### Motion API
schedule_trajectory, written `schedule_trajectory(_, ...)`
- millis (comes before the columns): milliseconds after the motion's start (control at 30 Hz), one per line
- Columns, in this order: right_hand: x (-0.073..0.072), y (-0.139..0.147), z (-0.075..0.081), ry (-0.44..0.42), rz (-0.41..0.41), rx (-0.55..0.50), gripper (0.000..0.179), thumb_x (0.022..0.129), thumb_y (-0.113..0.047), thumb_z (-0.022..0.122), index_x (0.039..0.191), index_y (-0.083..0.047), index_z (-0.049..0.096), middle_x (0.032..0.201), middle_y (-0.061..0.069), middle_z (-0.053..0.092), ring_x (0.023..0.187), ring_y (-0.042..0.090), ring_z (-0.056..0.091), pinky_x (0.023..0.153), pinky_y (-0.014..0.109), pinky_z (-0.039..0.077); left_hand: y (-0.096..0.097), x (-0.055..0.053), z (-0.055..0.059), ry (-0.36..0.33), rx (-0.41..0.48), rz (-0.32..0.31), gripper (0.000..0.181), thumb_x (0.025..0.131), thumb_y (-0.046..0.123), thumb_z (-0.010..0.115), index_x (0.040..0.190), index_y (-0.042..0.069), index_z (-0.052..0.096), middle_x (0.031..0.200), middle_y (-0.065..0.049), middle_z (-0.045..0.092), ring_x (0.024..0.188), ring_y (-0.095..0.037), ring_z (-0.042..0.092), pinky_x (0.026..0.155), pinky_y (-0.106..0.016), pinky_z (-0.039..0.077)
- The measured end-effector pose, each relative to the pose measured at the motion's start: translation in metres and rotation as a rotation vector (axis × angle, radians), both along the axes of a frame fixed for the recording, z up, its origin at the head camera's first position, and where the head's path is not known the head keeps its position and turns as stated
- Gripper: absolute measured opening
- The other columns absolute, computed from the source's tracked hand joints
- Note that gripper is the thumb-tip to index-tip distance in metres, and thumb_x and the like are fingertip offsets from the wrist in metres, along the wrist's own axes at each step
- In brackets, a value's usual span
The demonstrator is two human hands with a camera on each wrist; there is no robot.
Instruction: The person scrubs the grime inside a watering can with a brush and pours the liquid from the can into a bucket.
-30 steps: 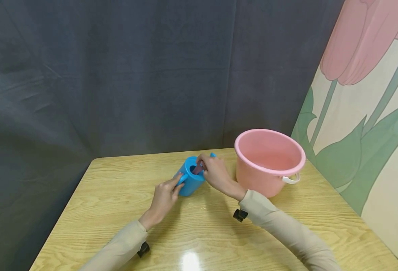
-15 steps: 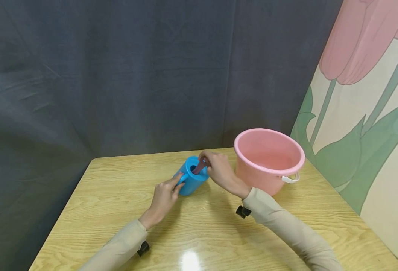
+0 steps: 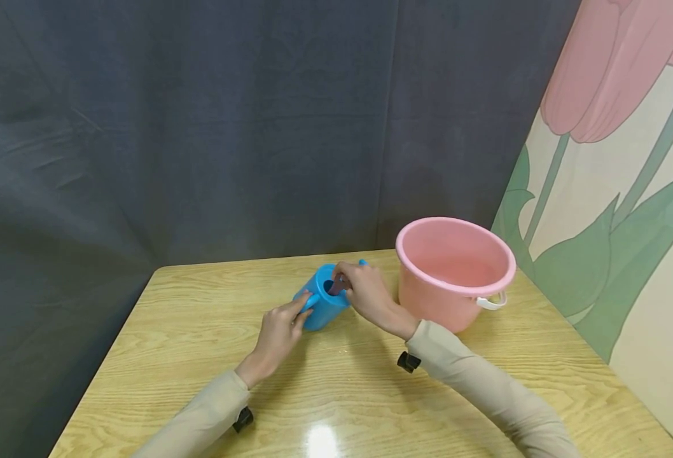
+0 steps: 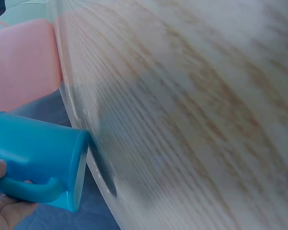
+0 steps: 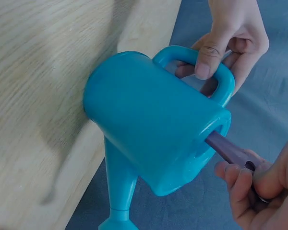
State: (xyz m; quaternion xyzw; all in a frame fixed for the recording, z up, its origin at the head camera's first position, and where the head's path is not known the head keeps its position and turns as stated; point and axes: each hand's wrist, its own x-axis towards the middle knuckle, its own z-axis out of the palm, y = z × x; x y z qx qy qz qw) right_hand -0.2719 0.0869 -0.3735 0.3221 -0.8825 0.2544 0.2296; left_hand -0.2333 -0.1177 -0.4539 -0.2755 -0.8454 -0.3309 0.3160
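Note:
A blue watering can (image 3: 322,315) stands near the middle of the table, tilted; its long spout (image 5: 119,184) shows in the right wrist view. My left hand (image 3: 276,334) grips the can's loop handle (image 5: 225,79), thumb over the top. With curled fingers my right hand (image 3: 371,296) holds a purple-brown tapered handle (image 5: 230,152), which goes into the can's round top opening. Whatever is on the inner end is hidden inside the can, so the tool's kind does not show. In the left wrist view the can's base (image 4: 79,172) is seen side-on, close to the table.
A pink bucket (image 3: 428,305) with a white handle grip (image 3: 491,303) stands just right of my right hand. The wooden table (image 3: 199,305) ends at a dark curtain (image 3: 268,127) behind. A wall with painted tulips (image 3: 634,254) runs along the right side.
My right hand rose slightly to the right, drawing the purple-brown handle partly out, then came back down toward the can's opening. The left hand and watering can stay nearly still.

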Motion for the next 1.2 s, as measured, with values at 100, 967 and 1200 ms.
schedule_trajectory(100,0.000,-0.001,0.001,0.002,0.000,-0.002,0.031,0.076,0.017,0.057,0.090,-0.008,0.070,0.080,0.003,0.070,0.072,0.017,0.066,0.064,0.038,0.056,0.000,0.000,0.001,0.002,0.005,-0.004,0.041,0.084,-0.006,0.074,0.124,-0.009,0.064,0.116,-0.023,0.067,0.098,-0.035,0.069,0.077,-0.040,0.059)
schedule_trajectory(967,0.001,0.003,0.013,-0.021,0.055,-0.031,0.040,0.078,0.023,0.047,0.088,-0.008,0.071,0.074,-0.003,0.071,0.077,0.016,0.070,0.071,0.038,0.057,-0.001,0.000,0.000,-0.019,0.009,0.005,0.041,0.085,-0.004,0.074,0.125,-0.009,0.063,0.117,-0.024,0.067,0.097,-0.035,0.069,0.074,-0.041,0.060)
schedule_trajectory(1200,0.001,0.002,0.014,-0.038,0.013,-0.006,0.037,0.077,0.020,0.051,0.092,-0.007,0.072,0.079,0.000,0.071,0.075,0.017,0.067,0.070,0.038,0.056,-0.001,-0.001,0.000,-0.009,0.015,0.007,0.041,0.085,-0.004,0.074,0.124,-0.009,0.064,0.117,-0.024,0.067,0.099,-0.036,0.068,0.076,-0.041,0.059)
